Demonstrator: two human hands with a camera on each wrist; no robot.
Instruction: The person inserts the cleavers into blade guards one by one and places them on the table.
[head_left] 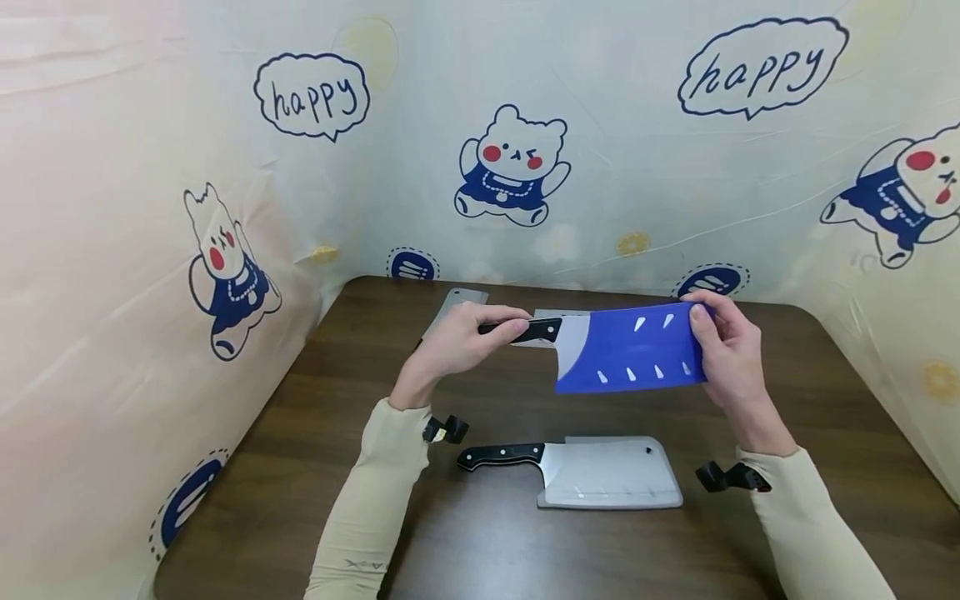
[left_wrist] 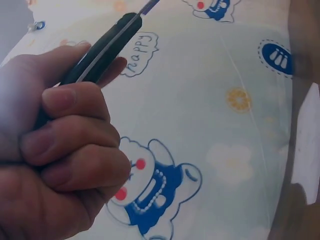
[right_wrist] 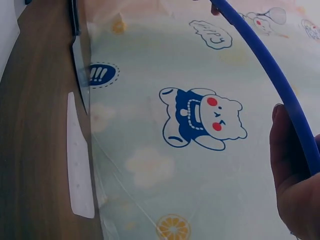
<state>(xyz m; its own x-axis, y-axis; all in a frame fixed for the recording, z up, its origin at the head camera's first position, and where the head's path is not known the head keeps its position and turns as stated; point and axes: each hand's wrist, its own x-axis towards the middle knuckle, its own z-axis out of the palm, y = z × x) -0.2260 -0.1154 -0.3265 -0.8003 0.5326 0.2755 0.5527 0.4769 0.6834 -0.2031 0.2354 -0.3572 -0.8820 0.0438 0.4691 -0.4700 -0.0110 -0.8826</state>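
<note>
A cleaver (head_left: 572, 335) with a blue blade cover (head_left: 637, 346) over most of its blade is held up above the table. My left hand (head_left: 467, 340) grips its black handle (head_left: 536, 331); the left wrist view shows fingers curled round that handle (left_wrist: 107, 47). At the cover's far end, my right hand (head_left: 731, 350) pinches the edge between thumb and fingers. Only the blue cover's thin curved edge (right_wrist: 270, 65) shows in the right wrist view. Bare metal is visible near the handle, and slots run along the cover.
A second cleaver (head_left: 506, 453) lies in front, its blade inside a translucent cover (head_left: 615, 475). Farther back, another knife (head_left: 467, 295) is partly hidden by my left hand. A white cover (right_wrist: 80, 160) lies near the table's (head_left: 810, 375) back edge. Printed cloth (head_left: 600, 167) surrounds the table.
</note>
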